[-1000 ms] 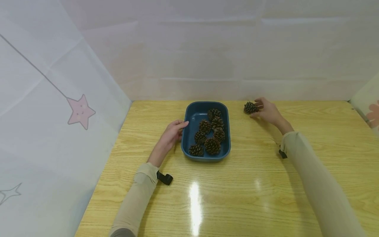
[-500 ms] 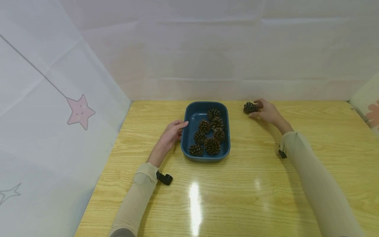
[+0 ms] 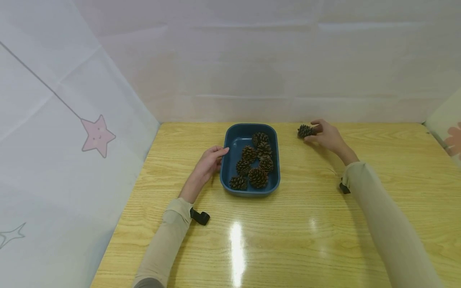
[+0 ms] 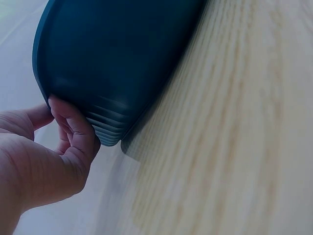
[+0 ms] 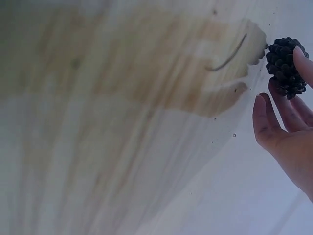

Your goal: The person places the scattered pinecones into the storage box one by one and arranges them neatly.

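Note:
A dark blue rectangular tray (image 3: 232, 160) stands on the table in the head view. Several brown pine cones (image 3: 258, 177) lie in it, mostly along its right half. My left hand (image 3: 208, 163) grips the tray's left side, its thumb over the rim. In the left wrist view the fingers of that hand (image 4: 58, 152) curl against the tray's outer wall (image 4: 122, 54). To the right of the tray, near the table's back edge, my right hand (image 3: 328, 137) holds one pine cone (image 3: 305, 131) between thumb and fingers. The right wrist view shows this cone (image 5: 284, 67) pinched at the fingertips.
The wooden table (image 3: 288, 232) ends at a pale hanging sheet (image 3: 252, 60) at the back. Another white sheet (image 3: 72, 100) with a pink star borders the left side. A thin dark strand (image 5: 230, 56) lies on the table in the right wrist view.
My right hand and the pine cone in it have shifted very slightly to the right. The left hand, the tray and its cones stay where they were.

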`<state>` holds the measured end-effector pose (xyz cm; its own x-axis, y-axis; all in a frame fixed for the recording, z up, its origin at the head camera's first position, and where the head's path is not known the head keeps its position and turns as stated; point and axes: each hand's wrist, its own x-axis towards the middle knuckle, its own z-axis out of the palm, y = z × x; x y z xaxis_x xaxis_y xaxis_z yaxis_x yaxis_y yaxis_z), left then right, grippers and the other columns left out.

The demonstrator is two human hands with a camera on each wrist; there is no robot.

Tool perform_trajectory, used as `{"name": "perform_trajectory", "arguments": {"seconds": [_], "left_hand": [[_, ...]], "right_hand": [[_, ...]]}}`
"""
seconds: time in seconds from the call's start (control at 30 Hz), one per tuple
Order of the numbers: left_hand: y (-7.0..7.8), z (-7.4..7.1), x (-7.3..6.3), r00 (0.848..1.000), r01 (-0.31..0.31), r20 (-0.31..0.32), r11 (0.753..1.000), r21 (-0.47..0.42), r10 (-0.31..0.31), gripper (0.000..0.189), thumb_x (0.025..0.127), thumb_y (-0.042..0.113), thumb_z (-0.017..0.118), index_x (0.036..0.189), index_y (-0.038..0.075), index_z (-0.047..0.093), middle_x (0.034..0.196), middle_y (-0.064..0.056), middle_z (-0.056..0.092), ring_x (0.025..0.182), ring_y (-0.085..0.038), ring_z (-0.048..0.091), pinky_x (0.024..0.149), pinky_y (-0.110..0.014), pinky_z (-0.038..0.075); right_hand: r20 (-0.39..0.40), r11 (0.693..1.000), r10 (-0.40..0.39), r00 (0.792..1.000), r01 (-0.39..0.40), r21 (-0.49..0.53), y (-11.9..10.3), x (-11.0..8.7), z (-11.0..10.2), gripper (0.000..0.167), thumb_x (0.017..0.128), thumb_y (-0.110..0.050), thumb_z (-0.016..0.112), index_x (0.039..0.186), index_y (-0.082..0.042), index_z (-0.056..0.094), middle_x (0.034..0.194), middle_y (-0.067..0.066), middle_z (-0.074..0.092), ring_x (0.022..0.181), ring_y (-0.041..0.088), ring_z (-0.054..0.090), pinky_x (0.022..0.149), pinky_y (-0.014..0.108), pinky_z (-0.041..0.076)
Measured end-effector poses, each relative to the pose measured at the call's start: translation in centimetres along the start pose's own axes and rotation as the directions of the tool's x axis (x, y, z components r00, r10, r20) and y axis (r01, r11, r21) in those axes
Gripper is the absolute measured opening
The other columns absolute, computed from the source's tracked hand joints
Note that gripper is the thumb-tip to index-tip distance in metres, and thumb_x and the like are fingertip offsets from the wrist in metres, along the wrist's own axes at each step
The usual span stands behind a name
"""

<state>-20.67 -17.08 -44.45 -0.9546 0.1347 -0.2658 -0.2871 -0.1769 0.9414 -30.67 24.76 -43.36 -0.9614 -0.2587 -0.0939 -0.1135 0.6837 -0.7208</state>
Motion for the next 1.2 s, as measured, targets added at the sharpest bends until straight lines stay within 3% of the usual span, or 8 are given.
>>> {"name": "perform_trajectory", "arguments": {"seconds": [0.3, 0.57, 0.83, 1.2], "left_hand": [[-0.1, -0.1, 0.0, 1.0, 0.002, 0.0, 1.0, -0.006, -0.002, 0.02, 0.106, 0.018, 0.062, 0.092, 0.005, 0.054, 0.084, -0.003, 0.055, 0.068, -0.014, 0.056, 0.062, -0.026, 0.049], [0.1, -0.1, -0.1, 1.0, 0.004, -0.003, 1.0, 0.002, -0.004, 0.019, 0.106, 0.02, 0.063, 0.093, 0.007, 0.055, 0.086, -0.003, 0.056, 0.069, -0.014, 0.056, 0.062, -0.026, 0.048], [0.0, -0.1, -0.1, 1.0, 0.009, 0.001, 1.0, 0.008, -0.009, 0.02, 0.106, 0.02, 0.063, 0.091, 0.009, 0.055, 0.087, -0.002, 0.055, 0.069, -0.013, 0.054, 0.063, -0.026, 0.047], [0.0, 0.0, 0.0, 1.0, 0.004, -0.005, 1.0, -0.002, -0.004, 0.02, 0.106, 0.019, 0.063, 0.089, 0.01, 0.056, 0.087, -0.003, 0.055, 0.069, -0.013, 0.055, 0.062, -0.026, 0.048]], "right_hand": [[-0.052, 0.999, -0.032, 0.998, 0.034, 0.028, 0.1, -1.0, -0.4, 0.075, 0.099, -0.03, 0.073, 0.156, 0.001, 0.034, 0.145, 0.033, 0.048, 0.134, 0.05, 0.045, 0.107, 0.066, 0.039], [-0.085, 0.996, -0.075, 0.994, 0.078, 0.031, -0.1, -1.9, -0.3, 0.07, 0.1, -0.028, 0.073, 0.154, 0.0, 0.038, 0.14, 0.032, 0.051, 0.125, 0.053, 0.053, 0.099, 0.064, 0.046], [-0.09, 0.997, -0.063, 0.994, 0.067, 0.043, -0.5, -2.6, -0.4, 0.065, 0.1, -0.028, 0.072, 0.149, 0.003, 0.044, 0.142, 0.031, 0.051, 0.133, 0.047, 0.048, 0.105, 0.062, 0.042], [-0.109, 0.996, -0.058, 0.992, 0.065, 0.062, -1.6, -3.2, -0.8, 0.059, 0.101, -0.026, 0.072, 0.145, 0.005, 0.048, 0.142, 0.029, 0.052, 0.129, 0.047, 0.052, 0.104, 0.06, 0.045]]}}
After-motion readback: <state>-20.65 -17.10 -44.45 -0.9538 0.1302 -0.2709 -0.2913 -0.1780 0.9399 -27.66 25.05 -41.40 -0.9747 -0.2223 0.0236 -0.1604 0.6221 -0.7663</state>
